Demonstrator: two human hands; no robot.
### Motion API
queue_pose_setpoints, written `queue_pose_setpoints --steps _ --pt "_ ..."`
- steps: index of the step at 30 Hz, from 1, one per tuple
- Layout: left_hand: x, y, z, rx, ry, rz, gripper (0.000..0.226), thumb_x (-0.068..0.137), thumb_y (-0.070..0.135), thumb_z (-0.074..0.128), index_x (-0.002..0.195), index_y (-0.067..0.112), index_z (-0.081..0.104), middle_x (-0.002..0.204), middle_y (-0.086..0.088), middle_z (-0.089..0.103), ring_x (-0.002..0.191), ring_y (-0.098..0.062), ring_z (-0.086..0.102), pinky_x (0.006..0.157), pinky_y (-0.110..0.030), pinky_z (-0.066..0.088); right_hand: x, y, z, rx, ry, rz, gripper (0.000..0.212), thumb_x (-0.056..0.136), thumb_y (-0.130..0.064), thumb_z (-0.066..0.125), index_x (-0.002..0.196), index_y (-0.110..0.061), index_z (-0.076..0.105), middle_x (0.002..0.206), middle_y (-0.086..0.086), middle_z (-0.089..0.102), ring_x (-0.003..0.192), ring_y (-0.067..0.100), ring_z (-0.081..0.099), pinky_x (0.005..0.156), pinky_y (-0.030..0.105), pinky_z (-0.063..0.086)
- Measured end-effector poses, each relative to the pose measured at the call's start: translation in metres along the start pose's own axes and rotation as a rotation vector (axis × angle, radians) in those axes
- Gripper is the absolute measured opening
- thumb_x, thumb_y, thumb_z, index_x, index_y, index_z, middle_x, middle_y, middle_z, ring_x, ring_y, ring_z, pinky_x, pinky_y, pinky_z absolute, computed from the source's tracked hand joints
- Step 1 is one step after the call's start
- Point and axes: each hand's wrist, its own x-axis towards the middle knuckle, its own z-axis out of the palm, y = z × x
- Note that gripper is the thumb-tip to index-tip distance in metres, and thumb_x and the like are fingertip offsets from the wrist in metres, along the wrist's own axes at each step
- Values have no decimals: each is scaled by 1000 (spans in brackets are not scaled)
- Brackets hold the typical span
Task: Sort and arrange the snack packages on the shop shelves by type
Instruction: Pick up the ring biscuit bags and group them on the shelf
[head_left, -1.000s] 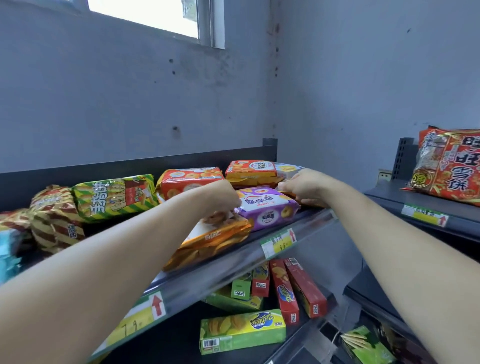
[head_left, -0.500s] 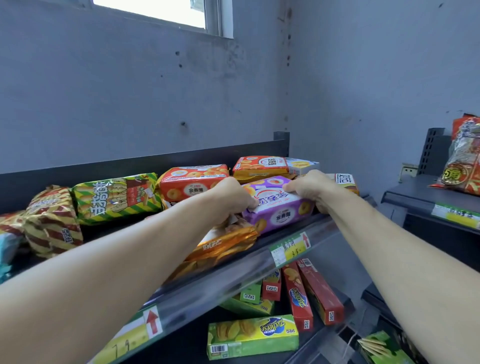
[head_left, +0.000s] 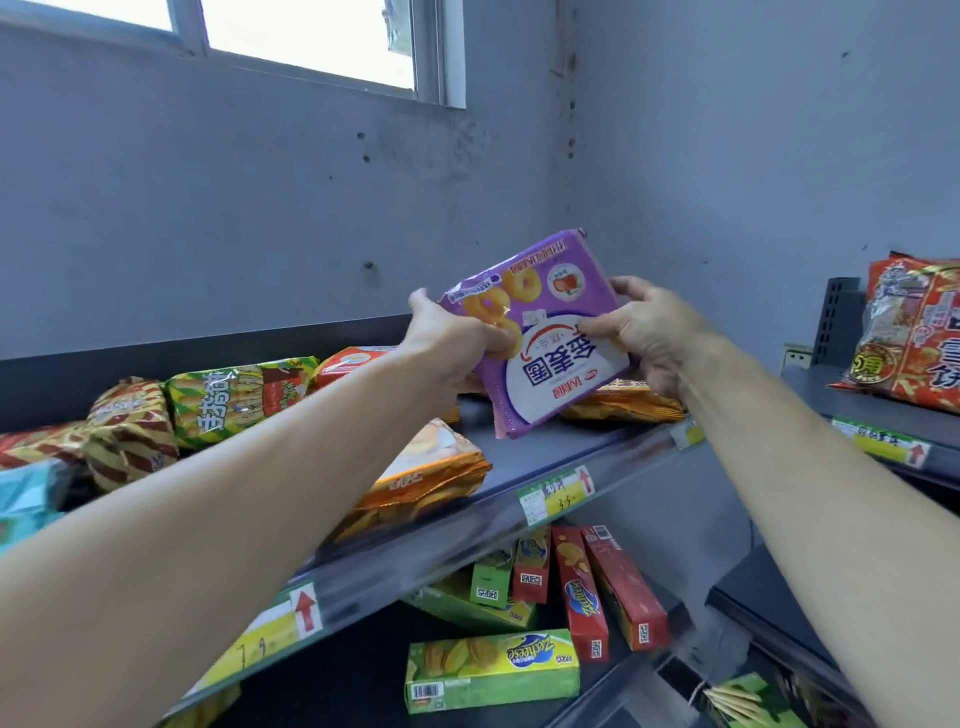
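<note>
A purple snack package with ring-shaped biscuits printed on it is held tilted above the top shelf. My left hand grips its left edge and my right hand grips its right edge. An orange chip bag lies on the shelf just below my left forearm. Another orange package lies under my right hand. A red-orange package is partly hidden behind my left arm. Further left sit a green-yellow striped bag and a red-gold striped bag.
The lower shelf holds a green box, red boxes and smaller green boxes. A neighbouring shelf at right carries a big red bag. Price tags line the shelf rail. A grey wall and window stand behind.
Both hands have lifted the purple package off the top shelf and tilted it upright in front of the wall. The camera has tipped upward slightly.
</note>
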Motion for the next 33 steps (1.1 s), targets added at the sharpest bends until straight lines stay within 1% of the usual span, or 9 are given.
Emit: queue_pose_setpoints --steps 4,8,12,14,19,22,25,28,33 --pt "-12 11 -27 62 -40 29 32 78 0 71 100 9 50 95 -17 65 70 -25 65 54 -35 59 -11 -9 20 159 -20 -151 59 71 9 71 121 -17 50 99 3 67 67 14 69 51 26 53" --pt "-29 16 -67 171 -68 -36 34 77 14 75 107 10 58 80 -10 73 59 -20 67 65 -35 60 -20 -24 57 271 -43 -207 73 66 6 77 127 -8 40 102 7 64 65 11 69 51 25 54" --pt "-52 17 -116 177 -105 -68 27 78 12 74 102 16 63 82 -3 75 63 -17 70 60 -31 59 -32 -37 111 265 -203 -246 49 65 6 77 106 -11 57 86 5 72 68 21 71 61 35 56" --pt "-65 18 -144 165 -8 -24 19 76 12 75 93 16 67 77 -1 74 61 -15 69 56 -27 57 -44 -44 146 254 -305 -282 50 66 8 76 108 -11 57 84 4 71 66 18 71 59 32 56" --pt "-109 30 -232 82 192 153 28 79 13 72 105 15 63 82 -5 73 69 -21 68 67 -46 56 -85 -62 248 229 -462 -417 51 70 7 74 112 -13 54 89 2 68 67 10 68 60 28 54" --pt "-141 39 -293 5 336 204 16 80 8 69 87 17 58 58 1 58 49 -14 52 64 -33 50 -112 -71 308 165 -537 -412 58 76 -5 75 127 -11 48 114 10 62 90 17 64 74 32 55" --pt "-173 47 -356 -124 522 263 12 82 8 67 85 17 59 83 -12 58 67 -23 53 69 -39 50 -139 -70 365 -73 -582 -328 77 78 -28 76 141 -14 34 135 11 48 111 21 54 74 20 49" --pt "-207 56 -413 -248 659 310 25 82 12 68 105 14 59 99 -13 66 67 -21 67 57 -40 57 -170 -70 418 -66 -745 -98 84 78 -36 74 145 -13 28 139 11 44 117 25 51 85 31 47" --pt "-258 59 -492 -295 726 386 51 81 6 68 128 8 48 116 -16 66 82 -26 69 66 -48 58 -224 -84 506 241 -1122 106 20 86 -25 66 103 -15 62 91 5 73 76 20 71 68 32 58"
